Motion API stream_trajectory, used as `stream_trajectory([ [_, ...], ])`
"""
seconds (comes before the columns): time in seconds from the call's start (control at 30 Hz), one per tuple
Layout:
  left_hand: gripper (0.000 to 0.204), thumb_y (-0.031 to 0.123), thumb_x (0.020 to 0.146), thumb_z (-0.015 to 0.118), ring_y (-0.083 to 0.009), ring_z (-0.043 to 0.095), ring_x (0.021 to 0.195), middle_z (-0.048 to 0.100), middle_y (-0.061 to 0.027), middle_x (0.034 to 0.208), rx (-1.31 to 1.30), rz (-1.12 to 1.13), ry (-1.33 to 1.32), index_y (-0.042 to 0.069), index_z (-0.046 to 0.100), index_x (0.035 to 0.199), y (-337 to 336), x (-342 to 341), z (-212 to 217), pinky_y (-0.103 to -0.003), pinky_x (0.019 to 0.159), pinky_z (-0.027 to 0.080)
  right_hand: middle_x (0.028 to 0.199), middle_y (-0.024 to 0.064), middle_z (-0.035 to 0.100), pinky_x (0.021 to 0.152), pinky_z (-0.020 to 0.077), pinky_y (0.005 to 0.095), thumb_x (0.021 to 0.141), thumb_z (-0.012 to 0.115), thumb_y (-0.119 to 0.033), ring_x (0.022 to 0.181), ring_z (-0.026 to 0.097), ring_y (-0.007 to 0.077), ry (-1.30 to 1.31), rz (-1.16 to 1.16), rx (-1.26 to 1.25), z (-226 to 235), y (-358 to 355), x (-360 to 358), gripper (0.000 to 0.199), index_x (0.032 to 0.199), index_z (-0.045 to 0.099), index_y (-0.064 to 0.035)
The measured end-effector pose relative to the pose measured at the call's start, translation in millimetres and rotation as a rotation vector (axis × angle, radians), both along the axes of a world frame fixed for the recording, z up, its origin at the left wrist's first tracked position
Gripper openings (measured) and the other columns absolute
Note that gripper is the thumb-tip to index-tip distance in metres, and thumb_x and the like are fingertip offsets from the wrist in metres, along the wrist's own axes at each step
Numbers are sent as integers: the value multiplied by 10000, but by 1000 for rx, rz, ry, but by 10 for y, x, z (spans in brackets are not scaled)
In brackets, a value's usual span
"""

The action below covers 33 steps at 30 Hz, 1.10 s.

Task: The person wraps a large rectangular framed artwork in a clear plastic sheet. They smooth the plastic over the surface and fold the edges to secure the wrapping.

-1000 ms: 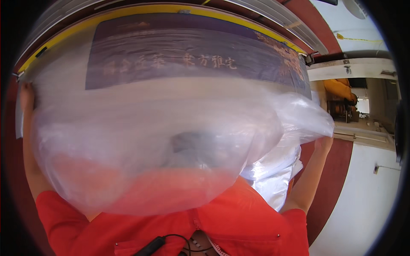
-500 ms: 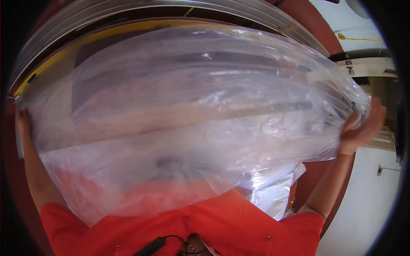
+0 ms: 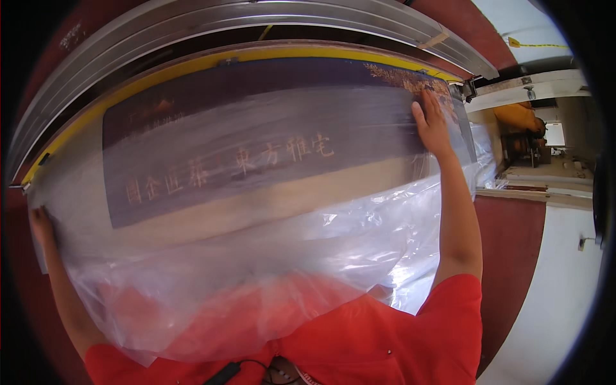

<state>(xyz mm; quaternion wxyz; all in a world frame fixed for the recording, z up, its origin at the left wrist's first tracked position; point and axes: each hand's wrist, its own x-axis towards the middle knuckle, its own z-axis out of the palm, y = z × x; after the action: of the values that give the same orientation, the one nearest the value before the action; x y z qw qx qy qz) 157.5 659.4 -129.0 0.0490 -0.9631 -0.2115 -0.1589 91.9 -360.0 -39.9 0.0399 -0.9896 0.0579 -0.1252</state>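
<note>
A large clear plastic sheet [image 3: 269,250] drapes over a long dark printed panel [image 3: 224,128] with lettering and a gold leafy pattern at its far right. Its near part hangs slack across my red shirt. At the far left my left hand [image 3: 42,226] is closed on the sheet's edge, its fingers slightly blurred. My right hand [image 3: 434,125] lies open with fingers outstretched on the sheet over the panel's right end, thumb apart. A pale tan band of the board [image 3: 289,186] shows through the film below the dark panel.
A yellow strip [image 3: 186,72] runs along the panel's far edge, with a silver metal rail [image 3: 256,20] beyond it. At the right are a pale beam [image 3: 539,86], an orange machine part [image 3: 516,117] and a white wall [image 3: 539,289]. The floor [image 3: 507,256] is dark red.
My right hand has moved left and away from me, from the sheet's right end onto the panel. The billowing sheet has settled flatter, and the printing shows through. My left hand has shifted slightly nearer.
</note>
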Motion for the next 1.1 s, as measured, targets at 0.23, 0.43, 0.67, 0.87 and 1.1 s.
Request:
stream_trajectory([
  [0.23, 351, 280, 851, 409, -191, 501, 940, 542, -103, 1022, -527, -212, -38, -5, 512, 1029, 175, -522, 436, -293, 831, 360, 1141, 112, 468, 922, 263, 401, 805, 468, -328, 1084, 405, 261, -93, 188, -4, 1, 659, 39, 384, 1079, 485, -58],
  [0.43, 390, 290, 887, 344, -165, 405, 1058, 459, -66, 1112, -1627, -361, -23, 2, 440, 1131, -306, -1012, 1439, -282, 929, 261, 800, 99, 564, 700, 404, 333, 714, 599, -154, 765, 516, 279, -322, 53, 177, -56, 422, 330, 147, 812, 586, -45],
  [0.67, 344, 259, 872, 366, -200, 480, 980, 499, -117, 1082, -739, 147, -420, 23, 496, 1086, -1034, -548, 1461, -301, 865, 340, 666, 10, 497, 575, 376, 244, 783, 549, -206, 646, 470, 108, -318, 166, 859, 297, 517, 343, 163, 785, 525, -45],
  [0.87, 373, 334, 835, 424, -233, 547, 833, 580, -113, 906, -185, 77, -368, 4, 538, 965, -325, 293, 226, -324, 726, 412, 623, -36, 440, 496, 319, 199, 810, 504, -216, 558, 389, 54, -112, -222, 875, 55, 208, 414, 164, 786, 519, -54],
  [1.1, 627, 520, 711, 517, -241, 544, 852, 594, -152, 877, -495, 233, -331, -36, 530, 998, -828, 1088, 266, -324, 741, 397, 652, 74, 566, 599, 406, 272, 716, 585, -354, 618, 516, 134, -266, -347, 594, 123, 44, 1150, 347, 721, 577, -7],
])
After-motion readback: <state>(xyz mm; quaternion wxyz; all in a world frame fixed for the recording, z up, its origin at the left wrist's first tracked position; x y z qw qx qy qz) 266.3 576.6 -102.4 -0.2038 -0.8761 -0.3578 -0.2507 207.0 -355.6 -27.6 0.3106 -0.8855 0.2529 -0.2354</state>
